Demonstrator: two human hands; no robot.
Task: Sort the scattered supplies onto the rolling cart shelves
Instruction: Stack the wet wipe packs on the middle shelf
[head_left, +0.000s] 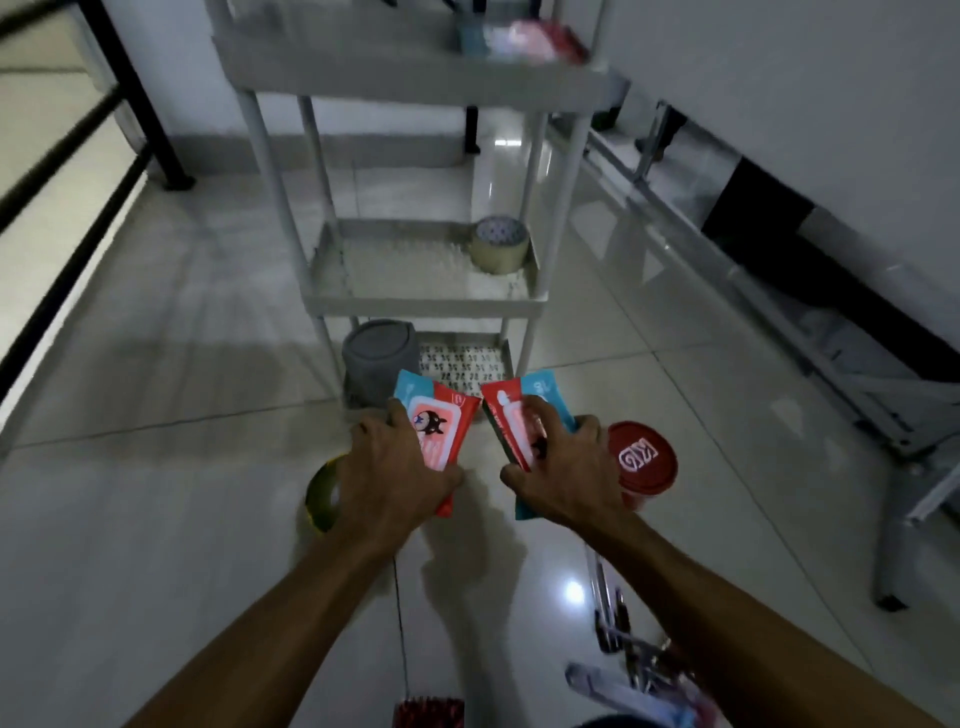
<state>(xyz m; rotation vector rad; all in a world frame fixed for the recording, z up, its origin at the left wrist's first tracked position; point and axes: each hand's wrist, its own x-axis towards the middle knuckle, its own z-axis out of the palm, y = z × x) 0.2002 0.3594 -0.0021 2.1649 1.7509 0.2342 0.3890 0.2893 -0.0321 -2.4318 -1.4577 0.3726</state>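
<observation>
The rolling cart (426, 291) stands on the pale tiled floor (156, 467), and everything else is placed against it. Just in front of the cart's lowest shelf, the left hand (395, 467) grasps a red and blue wipes packet (436, 431), fingers curled over its top face and thumb tucked beneath its near edge. Beside it, also in front of the cart, the right hand (566, 467) grips a second wipes packet (519, 431) of the same colours in the same way; the two packets are close but apart, their far ends pointing toward the cart. On the cart's middle shelf a roll of tan tape (500, 245) sits in the right rear corner. On the bottom shelf a grey fabric bin (379, 361) stands at the left end. The top shelf holds blurred blue and red items (524, 36) at its right side; what they are cannot be told. On the floor in front of the cart, a red-lidded round container (643, 465) sits just right of the right hand, and a yellowish tape roll (323, 493) lies partly hidden behind the left wrist. Nearer the person, several pens (610, 618) lie scattered on the tiles.
</observation>
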